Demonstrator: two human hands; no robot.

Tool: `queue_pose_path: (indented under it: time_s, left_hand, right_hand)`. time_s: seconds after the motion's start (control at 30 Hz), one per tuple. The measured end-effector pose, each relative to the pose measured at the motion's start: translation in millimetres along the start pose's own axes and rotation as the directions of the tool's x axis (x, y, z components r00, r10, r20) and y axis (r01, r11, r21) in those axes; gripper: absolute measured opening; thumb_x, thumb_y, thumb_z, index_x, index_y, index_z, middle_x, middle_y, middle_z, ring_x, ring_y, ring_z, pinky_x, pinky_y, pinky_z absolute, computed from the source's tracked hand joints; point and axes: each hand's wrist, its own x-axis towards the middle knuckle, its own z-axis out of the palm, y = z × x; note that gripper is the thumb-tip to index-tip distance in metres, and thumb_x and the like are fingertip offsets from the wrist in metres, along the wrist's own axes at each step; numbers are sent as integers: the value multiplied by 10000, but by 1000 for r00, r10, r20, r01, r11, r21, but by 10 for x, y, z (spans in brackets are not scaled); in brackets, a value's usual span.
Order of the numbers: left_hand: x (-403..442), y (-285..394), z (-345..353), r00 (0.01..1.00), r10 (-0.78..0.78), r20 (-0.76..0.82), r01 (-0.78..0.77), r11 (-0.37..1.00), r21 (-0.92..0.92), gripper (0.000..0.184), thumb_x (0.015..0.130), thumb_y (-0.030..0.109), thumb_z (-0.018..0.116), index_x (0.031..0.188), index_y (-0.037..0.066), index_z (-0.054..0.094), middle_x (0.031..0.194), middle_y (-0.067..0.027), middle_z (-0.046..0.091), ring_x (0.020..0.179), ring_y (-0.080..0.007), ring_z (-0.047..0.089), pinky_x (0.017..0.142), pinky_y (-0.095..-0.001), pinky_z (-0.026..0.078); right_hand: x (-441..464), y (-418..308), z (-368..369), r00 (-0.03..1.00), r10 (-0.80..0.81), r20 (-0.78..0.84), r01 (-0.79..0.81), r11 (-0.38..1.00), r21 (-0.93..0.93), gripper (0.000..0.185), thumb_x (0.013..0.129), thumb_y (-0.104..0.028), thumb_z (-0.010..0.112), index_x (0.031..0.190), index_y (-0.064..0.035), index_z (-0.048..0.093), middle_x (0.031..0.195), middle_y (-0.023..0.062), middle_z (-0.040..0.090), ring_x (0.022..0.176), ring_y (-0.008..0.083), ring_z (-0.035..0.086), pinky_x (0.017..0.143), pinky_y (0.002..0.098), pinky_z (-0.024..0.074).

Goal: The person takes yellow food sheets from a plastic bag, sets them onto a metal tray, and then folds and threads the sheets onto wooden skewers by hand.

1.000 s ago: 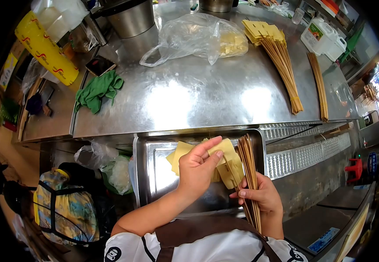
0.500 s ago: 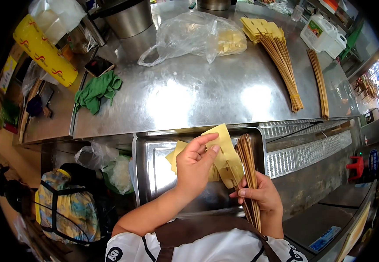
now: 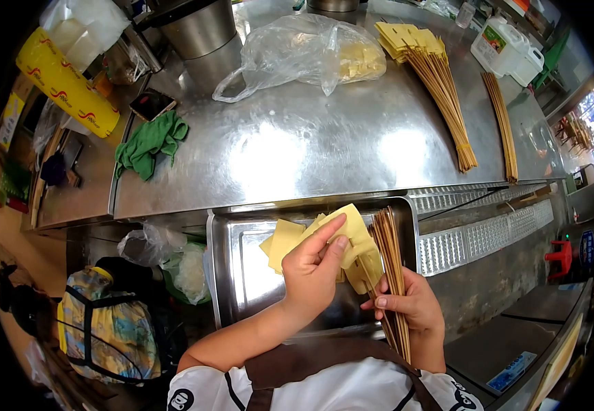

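Note:
My left hand [image 3: 313, 270] pinches a thin yellow square sheet [image 3: 357, 229], which looks like tofu skin, between thumb and fingers. The sheet is folded over and a single skewer runs through it. My right hand [image 3: 412, 301] is closed around a bundle of bamboo skewers [image 3: 391, 257], and its thumb and fingertips hold the lower end of the skewer in the sheet. Below both hands lies a metal tray [image 3: 232, 301]. More yellow sheets [image 3: 285, 238] rest loosely in it, partly hidden behind my left hand.
On the steel table [image 3: 194, 171] are a plastic bag [image 3: 276, 55] with yellow pieces, filled skewers [image 3: 441, 96], bare skewers [image 3: 501, 127], a green cloth [image 3: 152, 144] and a phone [image 3: 153, 104]. White jugs [image 3: 506, 51] stand far right. A patterned backpack-like item [image 3: 108, 329] is at left.
The sheet's upper part has bent down toward the skewer, and my left hand has shifted slightly right and down with it. My right hand stays nearly in place.

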Motion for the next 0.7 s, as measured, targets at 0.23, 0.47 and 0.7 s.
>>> queue_pose_path:
  time_s: [0.23,0.47,0.7]
  left_hand:
    - [-73,1,43,987,-143,77,151,981,-121,390,905,5,554,1287,-26,483,979,-61,643,825,-50,563,714,-179,454]
    - [-177,28,101,968,-165,187,218,924,-313,643,887,-44,542,1421,-12,186,1085,-142,614,968,-143,600,819,-249,485]
    - [-219,43,70,889,-291,352,365,917,-163,785,836,-109,557,1439,40,77,1225,-209,522,1070,-224,584,891,-293,487]
  right_hand:
    - [-6,10,-9,1000,-25,-17,25,999,29,209,766,29,673,883,-38,514,752,76,586,608,167,613,786,381,533]
    - [-10,17,-55,999,-32,-4,32,999,40,208,765,29,673,870,-41,507,757,70,579,608,161,614,759,370,539]
    - [-4,-12,-40,999,-18,-29,20,998,58,407,758,47,666,1129,51,501,900,120,630,702,181,642,631,272,546]
